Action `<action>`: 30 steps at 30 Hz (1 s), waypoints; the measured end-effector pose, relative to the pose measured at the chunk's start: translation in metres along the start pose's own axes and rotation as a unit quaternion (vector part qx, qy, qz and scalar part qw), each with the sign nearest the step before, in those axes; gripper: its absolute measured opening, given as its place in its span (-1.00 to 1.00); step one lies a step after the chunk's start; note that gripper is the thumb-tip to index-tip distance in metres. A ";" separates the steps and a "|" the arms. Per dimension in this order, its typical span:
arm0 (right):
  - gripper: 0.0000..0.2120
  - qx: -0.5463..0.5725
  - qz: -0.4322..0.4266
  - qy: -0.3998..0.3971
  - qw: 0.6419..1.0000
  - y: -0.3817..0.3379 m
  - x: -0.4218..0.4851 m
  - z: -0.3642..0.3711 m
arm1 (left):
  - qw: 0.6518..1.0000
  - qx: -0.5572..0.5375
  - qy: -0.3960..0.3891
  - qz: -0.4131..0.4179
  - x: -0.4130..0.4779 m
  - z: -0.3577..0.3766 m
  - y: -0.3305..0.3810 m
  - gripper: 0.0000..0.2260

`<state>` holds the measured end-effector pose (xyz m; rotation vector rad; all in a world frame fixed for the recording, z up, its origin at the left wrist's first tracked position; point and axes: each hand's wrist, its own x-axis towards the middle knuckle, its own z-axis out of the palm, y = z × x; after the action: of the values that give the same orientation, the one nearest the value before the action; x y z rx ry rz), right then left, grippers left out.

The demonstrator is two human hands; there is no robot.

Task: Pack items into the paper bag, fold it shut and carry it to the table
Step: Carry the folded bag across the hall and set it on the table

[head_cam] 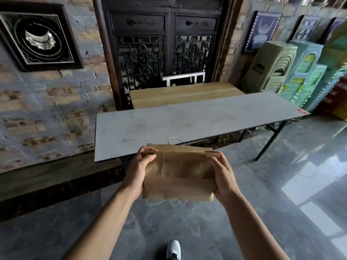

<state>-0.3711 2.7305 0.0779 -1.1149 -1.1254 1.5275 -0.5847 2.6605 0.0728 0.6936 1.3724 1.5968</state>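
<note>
A brown paper bag (178,175) with its top folded over hangs in the air in front of me, held by both hands. My left hand (138,170) grips its left side, thumb over the folded top corner. My right hand (222,176) grips the right side the same way. A thin string handle (173,140) sticks up behind the fold. The bag's contents are hidden. A long grey-white table (187,121) stands just beyond the bag, its near edge behind the bag's top.
A wooden table (184,95) sits behind the grey one, against a dark carved wooden door (165,44). Stacked plastic stools (293,72) stand at the right. A brick wall with a framed picture (39,36) runs along the left. My shoe (173,249) is on the glossy floor.
</note>
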 end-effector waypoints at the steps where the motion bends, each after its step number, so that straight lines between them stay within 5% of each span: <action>1: -0.80 -0.001 -0.002 -0.007 1.000 -0.004 0.026 0.004 | 1.000 -0.003 0.002 0.002 0.022 0.004 0.004 -0.89; 10: -0.81 -0.037 0.039 -0.081 0.995 -0.009 0.208 0.063 | 0.995 -0.030 0.090 -0.014 0.176 -0.002 0.017 -0.82; 24: -0.78 -0.028 0.123 -0.107 0.986 0.028 0.421 0.146 | 0.995 -0.007 0.065 -0.072 0.392 -0.054 -0.008 -0.79; 30: -0.84 -0.112 0.142 -0.088 0.980 0.062 0.485 0.181 | 0.990 0.020 0.074 -0.116 0.462 -0.087 -0.032 -0.81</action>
<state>-0.6441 3.1635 -0.0214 -1.3587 -1.3277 1.7810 -0.8559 3.0288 -0.0394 0.4271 1.5359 1.4611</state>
